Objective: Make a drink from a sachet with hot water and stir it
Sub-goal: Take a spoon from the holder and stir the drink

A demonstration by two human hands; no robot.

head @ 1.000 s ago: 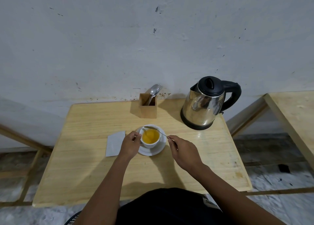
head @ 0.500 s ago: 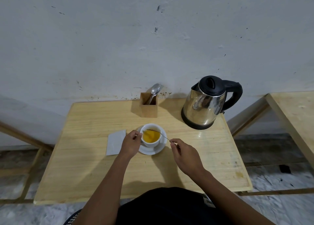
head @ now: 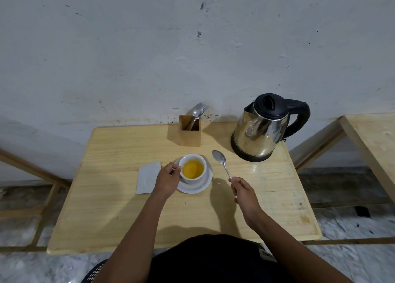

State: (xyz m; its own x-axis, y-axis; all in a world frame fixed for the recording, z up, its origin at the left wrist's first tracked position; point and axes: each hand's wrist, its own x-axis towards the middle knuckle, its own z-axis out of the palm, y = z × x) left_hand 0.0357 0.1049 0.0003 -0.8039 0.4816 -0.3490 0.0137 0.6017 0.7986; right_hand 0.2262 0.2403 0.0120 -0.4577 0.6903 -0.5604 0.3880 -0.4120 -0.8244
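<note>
Sachet (head: 149,177) beside cup (head: 192,168), kettle (head: 261,130) behind, cutlery holder (head: 190,133) perhaps wooden

The left hand (head: 167,179) covers the cup's (head: 193,168) handle and the saucer's (head: 195,186) rim at nine o'clock. The spoon's (head: 221,162) handle end vanishes inside the right hand (head: 243,192). The cutlery (head: 197,114) stems sink out of sight in the wooden holder (head: 190,136). The second table (head: 376,139) at three o'clock is cropped by the frame edge.
</note>
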